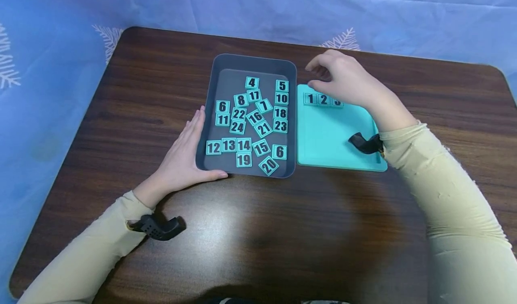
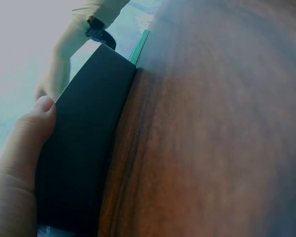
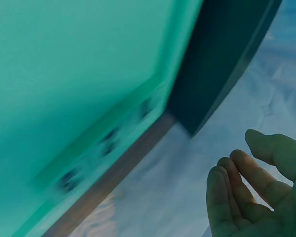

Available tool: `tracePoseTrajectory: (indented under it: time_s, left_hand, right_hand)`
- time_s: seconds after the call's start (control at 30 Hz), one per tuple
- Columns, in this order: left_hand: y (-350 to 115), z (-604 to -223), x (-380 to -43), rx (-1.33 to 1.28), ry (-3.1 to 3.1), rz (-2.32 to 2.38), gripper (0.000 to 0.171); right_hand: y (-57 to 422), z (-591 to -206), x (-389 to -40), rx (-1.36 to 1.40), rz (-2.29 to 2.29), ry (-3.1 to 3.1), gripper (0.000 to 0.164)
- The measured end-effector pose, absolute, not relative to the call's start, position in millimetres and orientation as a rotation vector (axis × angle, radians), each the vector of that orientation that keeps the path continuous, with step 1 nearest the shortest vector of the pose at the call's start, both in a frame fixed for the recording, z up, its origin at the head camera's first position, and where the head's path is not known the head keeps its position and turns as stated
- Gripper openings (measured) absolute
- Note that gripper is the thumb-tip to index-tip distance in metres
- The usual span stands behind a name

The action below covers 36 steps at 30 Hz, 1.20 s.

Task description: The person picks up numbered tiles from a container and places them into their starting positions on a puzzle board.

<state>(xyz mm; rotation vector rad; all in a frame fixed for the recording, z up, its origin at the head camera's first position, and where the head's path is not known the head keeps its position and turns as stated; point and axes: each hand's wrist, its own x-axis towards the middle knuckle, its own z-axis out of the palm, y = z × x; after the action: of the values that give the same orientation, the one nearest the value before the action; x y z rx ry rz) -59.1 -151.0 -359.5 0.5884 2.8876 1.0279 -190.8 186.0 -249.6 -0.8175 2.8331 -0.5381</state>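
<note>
A dark grey tray [image 1: 228, 76] lies on the table, with several teal-edged number tiles scattered inside, among them tile 4 [image 1: 252, 82] and tile 5 [image 1: 282, 85]. My left hand [image 1: 181, 156] rests against the tray's left side, fingers straight and thumb along the near edge. To the right, a teal board [image 1: 331, 136] carries tile 1 [image 1: 310, 98], tile 2 [image 1: 324, 99] and tile 3 [image 1: 338, 102] in a row at its far left; my hand partly covers tile 3. Above that far edge hovers my right hand [image 1: 343, 77]; its loosely bent fingers hold nothing in the right wrist view.
The dark wood table [image 1: 262, 232] extends around the tray and board, which lie side by side. A blue cloth with white snowflakes [image 1: 250, 12] hangs behind the table. Each wrist bears a black camera mount, such as the left mount [image 1: 159, 228].
</note>
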Motion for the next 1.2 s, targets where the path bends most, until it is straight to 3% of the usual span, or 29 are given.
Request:
tracePoseTrajectory:
  time_s: [0.53,1.2]
  left_hand:
    - [-155,-355,-56,0.553,2.893,1.021,0.128]
    - [-148,-364,-58,0.565,2.864,1.063,0.125]
  right_hand:
    - [84,-238,-212,-0.995,-0.759,2.713,0.033]
    - [62,-282,-246,-0.719,-0.446,2.578,0.035]
